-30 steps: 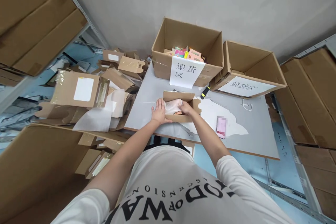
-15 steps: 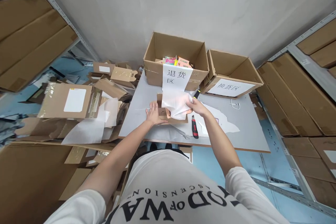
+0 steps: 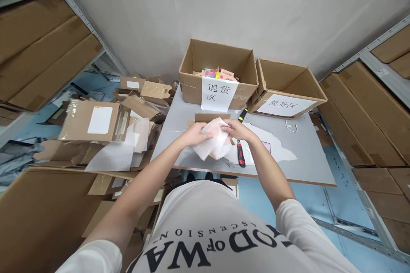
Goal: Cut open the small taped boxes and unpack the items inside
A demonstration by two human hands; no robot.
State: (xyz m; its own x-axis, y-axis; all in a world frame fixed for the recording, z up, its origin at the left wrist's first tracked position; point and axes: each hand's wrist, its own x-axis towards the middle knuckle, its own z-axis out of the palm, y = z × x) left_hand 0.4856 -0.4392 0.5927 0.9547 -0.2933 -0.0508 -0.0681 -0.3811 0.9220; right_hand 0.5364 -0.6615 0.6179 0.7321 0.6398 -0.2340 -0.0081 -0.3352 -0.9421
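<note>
Both my hands grip a white, translucent foam sheet (image 3: 215, 140) over the table. My left hand (image 3: 196, 134) is closed on its left side, and my right hand (image 3: 238, 129) pinches its upper right. A pinkish-orange tint shows through the sheet near my right fingers; what lies inside is hidden. Beneath and behind it is a small open cardboard box (image 3: 209, 117), mostly covered. Just right of the sheet lies a red and black box cutter (image 3: 241, 155). A yellow and black tool (image 3: 242, 115) rests beyond my right hand.
At the table's back stand two large cartons with paper signs: the left carton (image 3: 188, 87) holds colourful packets, beside the right carton (image 3: 290, 72). White paper (image 3: 283, 153) and a white cable (image 3: 291, 126) lie to the right. Used boxes (image 3: 86, 121) pile up at left.
My left hand has left the small box and taken hold of the sheet. My right hand has drawn the sheet nearer, and it is now bunched between both hands.
</note>
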